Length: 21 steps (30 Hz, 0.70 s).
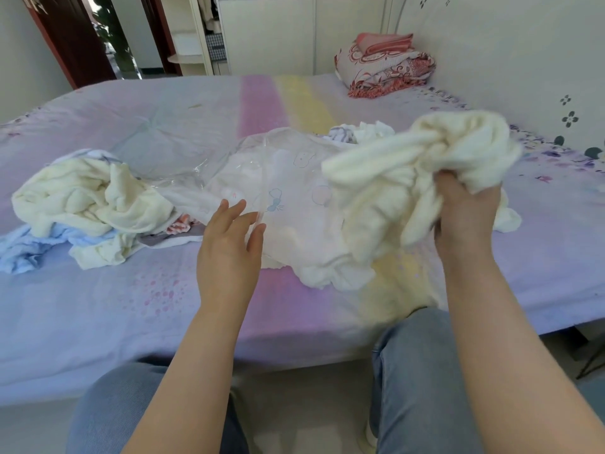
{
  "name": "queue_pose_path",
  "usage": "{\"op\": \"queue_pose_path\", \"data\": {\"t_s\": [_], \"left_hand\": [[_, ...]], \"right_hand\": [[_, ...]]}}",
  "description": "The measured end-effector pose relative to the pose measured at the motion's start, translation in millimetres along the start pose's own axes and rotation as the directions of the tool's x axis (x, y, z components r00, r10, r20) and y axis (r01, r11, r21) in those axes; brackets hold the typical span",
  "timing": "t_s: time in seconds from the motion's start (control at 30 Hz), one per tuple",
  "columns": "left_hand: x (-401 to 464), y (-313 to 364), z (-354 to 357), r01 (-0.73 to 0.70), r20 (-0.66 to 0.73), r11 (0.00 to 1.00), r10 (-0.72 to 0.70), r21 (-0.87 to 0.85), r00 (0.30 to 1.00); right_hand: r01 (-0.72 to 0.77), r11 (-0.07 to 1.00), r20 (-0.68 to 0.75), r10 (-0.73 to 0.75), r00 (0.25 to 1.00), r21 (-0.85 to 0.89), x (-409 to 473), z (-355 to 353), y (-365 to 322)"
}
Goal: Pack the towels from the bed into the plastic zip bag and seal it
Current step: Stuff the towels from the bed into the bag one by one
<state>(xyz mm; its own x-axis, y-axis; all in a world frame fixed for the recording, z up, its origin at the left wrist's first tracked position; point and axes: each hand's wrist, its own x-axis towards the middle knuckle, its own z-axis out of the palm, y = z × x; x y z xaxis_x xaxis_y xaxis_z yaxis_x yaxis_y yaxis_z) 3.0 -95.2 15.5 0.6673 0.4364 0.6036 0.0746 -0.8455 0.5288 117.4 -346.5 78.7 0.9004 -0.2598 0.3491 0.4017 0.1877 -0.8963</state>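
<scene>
A clear plastic zip bag (pixel 288 191) printed with small cartoon figures lies on the bed (pixel 131 316), with pale cloth inside it. My right hand (pixel 465 208) grips a cream towel (pixel 425 165) and holds it bunched above the bag's right side. My left hand (pixel 229 244) hovers with relaxed fingers at the bag's left near edge; whether it touches the plastic is unclear. A second cream towel (pixel 91 198) lies crumpled at the left, over a light blue towel (pixel 23 250). A white and lavender cloth (pixel 357 132) lies behind the bag.
A folded red-patterned quilt stack (pixel 383 67) sits at the bed's far right corner against the wall. My knees in blue jeans (pixel 422 371) are at the bed's near edge. An open doorway (pixel 108 34) is at the back left.
</scene>
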Motion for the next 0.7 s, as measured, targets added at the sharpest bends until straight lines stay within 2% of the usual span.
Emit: {"op": "queue_pose_path", "data": {"t_s": [0.07, 0.13, 0.17, 0.27, 0.33, 0.4, 0.47, 0.5, 0.53, 0.57, 0.63, 0.7], "left_hand": [[-0.8, 0.5, 0.6, -0.006, 0.005, 1.0, 0.006, 0.017, 1.0], [-1.1, 3.8, -0.1, 0.01, 0.014, 1.0, -0.011, 0.027, 1.0], [-0.8, 6.8, -1.6, 0.026, 0.013, 0.999, -0.027, 0.03, 1.0], [0.1, 15.1, -8.3, 0.061, 0.018, 0.997, -0.062, 0.037, 0.998], [1.5, 19.1, -13.4, 0.082, 0.025, 0.995, -0.084, 0.058, 0.996], [3.6, 21.3, -18.5, 0.099, 0.023, 0.991, -0.101, 0.086, 0.995], [8.1, 22.7, -24.2, 0.125, 0.021, 0.986, -0.128, 0.114, 0.991], [11.5, 23.1, -28.6, 0.141, 0.017, 0.983, -0.144, 0.121, 0.989], [15.2, 23.7, -32.6, 0.145, 0.013, 0.982, -0.148, 0.122, 0.989], [19.1, 23.7, -35.8, 0.134, -0.002, 0.984, -0.134, 0.117, 0.991], [23.8, 24.9, -39.5, 0.073, -0.045, 0.992, -0.069, 0.105, 0.997], [22.8, 26.1, -37.9, 0.01, -0.043, 0.995, -0.006, 0.101, 0.999]], "right_hand": [[0.114, 0.968, 0.012, -0.114, 0.993, -0.222, 7.1, 8.8, -20.8], [0.161, 0.953, 0.009, -0.164, 0.986, -0.255, -0.8, 18.5, -30.7], [0.162, 0.97, -0.014, -0.167, 0.986, -0.182, -11.1, 22.2, -34.4], [0.187, 0.951, -0.145, -0.154, 0.977, 0.246, -38.4, 28.2, -40.6], [0.178, 0.902, -0.206, -0.103, 0.973, 0.394, -52.5, 43.2, -45.6], [0.196, 0.877, -0.195, -0.121, 0.973, 0.438, -65.6, 66.6, -41.8], [0.263, 0.914, -0.096, -0.245, 0.965, 0.309, -78.2, 84.7, -24.5], [0.353, 0.924, 0.028, -0.361, 0.932, 0.146, -81.3, 89.6, -5.5], [0.458, 0.887, 0.208, -0.44, 0.874, -0.05, -82.3, 90.9, 18.7], [0.563, 0.788, 0.403, -0.445, 0.8, -0.248, -82.2, 90.0, 42.3], [0.679, 0.502, 0.673, -0.233, 0.702, -0.535, -82.9, 85.5, 76.5], [0.686, 0.339, 0.746, 0.08, 0.661, -0.644, -88.6, 81.0, 87.5]]}}
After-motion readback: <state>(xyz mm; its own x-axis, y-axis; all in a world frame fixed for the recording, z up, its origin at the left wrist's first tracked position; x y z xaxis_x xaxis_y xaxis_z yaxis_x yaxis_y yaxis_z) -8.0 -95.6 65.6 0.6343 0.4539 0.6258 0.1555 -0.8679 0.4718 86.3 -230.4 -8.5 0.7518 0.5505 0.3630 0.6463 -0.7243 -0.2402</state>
